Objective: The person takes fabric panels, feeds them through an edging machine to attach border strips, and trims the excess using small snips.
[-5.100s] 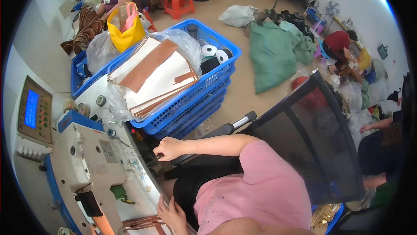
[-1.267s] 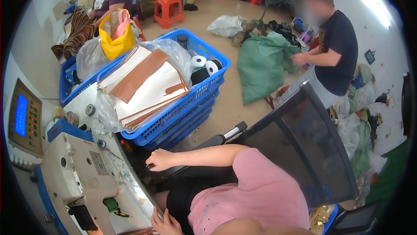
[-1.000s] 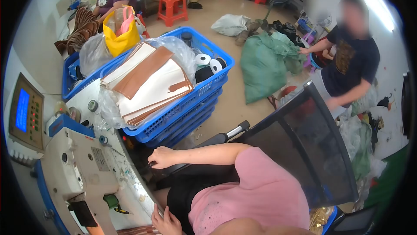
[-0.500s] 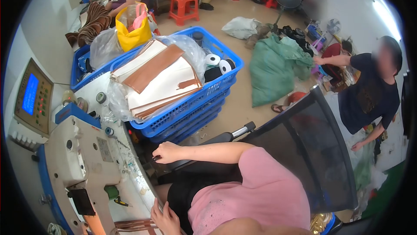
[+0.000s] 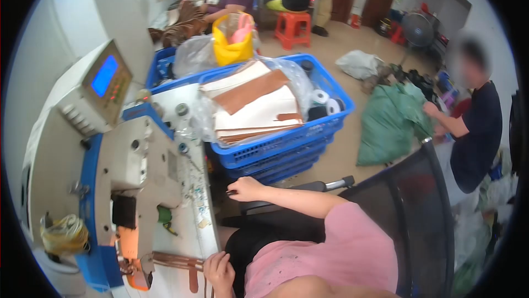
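Note:
My right hand (image 5: 246,189) is closed around a small dark object whose shape is mostly hidden, beside the worktable's edge and below the blue baskets. At the front edge of the white worktable (image 5: 190,174) rests my left hand (image 5: 219,269), fingers bent and slightly apart. Brown-edged strips (image 5: 176,260) lie beside it, running toward the sewing machine (image 5: 129,160). A brown tab (image 5: 193,280) hangs from the strips. Near the machine is a green-handled tool (image 5: 165,215).
Stacked blue baskets (image 5: 275,157) hold white and brown pieces (image 5: 259,102) and spools (image 5: 333,105). A chair back (image 5: 408,210) is behind me. A person in dark clothes (image 5: 478,133) touches a green sack (image 5: 386,124). Others sit at the back.
The view has swung left, shifting the scene rightward. The dark-clothed person has turned toward the green sack and drawn the lowered arm out of sight. My hands keep much the same poses.

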`<state>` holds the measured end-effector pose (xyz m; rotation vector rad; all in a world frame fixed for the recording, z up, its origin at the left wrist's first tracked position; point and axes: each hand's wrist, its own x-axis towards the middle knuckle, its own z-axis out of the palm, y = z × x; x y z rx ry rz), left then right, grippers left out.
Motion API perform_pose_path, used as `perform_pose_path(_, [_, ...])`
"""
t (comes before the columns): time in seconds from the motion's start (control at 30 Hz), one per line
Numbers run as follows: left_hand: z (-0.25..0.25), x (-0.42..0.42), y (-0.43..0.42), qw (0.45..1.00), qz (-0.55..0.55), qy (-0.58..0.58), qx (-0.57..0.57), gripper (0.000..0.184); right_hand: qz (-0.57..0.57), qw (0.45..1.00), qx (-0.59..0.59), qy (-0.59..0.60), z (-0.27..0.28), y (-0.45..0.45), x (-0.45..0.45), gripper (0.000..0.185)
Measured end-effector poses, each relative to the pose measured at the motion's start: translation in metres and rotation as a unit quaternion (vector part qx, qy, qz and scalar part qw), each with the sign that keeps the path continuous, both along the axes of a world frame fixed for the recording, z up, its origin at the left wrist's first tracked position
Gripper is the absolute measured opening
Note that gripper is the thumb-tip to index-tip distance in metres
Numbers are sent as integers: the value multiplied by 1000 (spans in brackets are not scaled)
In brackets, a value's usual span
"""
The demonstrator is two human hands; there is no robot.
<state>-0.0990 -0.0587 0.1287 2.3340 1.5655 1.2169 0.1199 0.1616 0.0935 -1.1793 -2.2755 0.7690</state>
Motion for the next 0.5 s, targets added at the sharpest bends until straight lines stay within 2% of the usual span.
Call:
perform_pose_path(0.03, [7, 6, -1, 1000, 2, -19, 12, 22, 4, 1000, 9, -1, -1, 0, 0, 20])
perform_pose_path(0.17, [47, 24, -11, 975, 18, -216, -56, 17, -9, 1000, 12, -3, 3, -2, 0, 20])
perform_pose_path(0.2, [73, 27, -11, 969, -2, -231, -90, 15, -19, 1000, 19, -2, 2, -1, -2, 20])
perform_pose_path(0.23, [93, 30, -11, 948, -51, -294, -111, 14, -28, 999, 27, -1, 2, 0, -3, 21])
perform_pose_path(0.3, [126, 33, -14, 887, -150, -411, -147, 13, -34, 999, -15, -6, 12, -1, -6, 22])
perform_pose_path(0.33, [138, 33, -15, 850, -241, -440, -161, 17, -32, 999, -12, -4, 9, 0, -9, 22])
perform_pose_path(0.37, [148, 34, -15, 803, -332, -464, -174, 25, -31, 999, -10, -3, 6, 1, -11, 22])
perform_pose_path(0.43, [175, 40, -12, 727, -441, -465, -246, 42, -41, 999, 9, 28, 4, 0, -17, 24])
perform_pose_path(0.5, [201, 53, -12, 622, -529, -498, -292, 56, -32, 999, 8, 22, 0, 0, -22, 23])
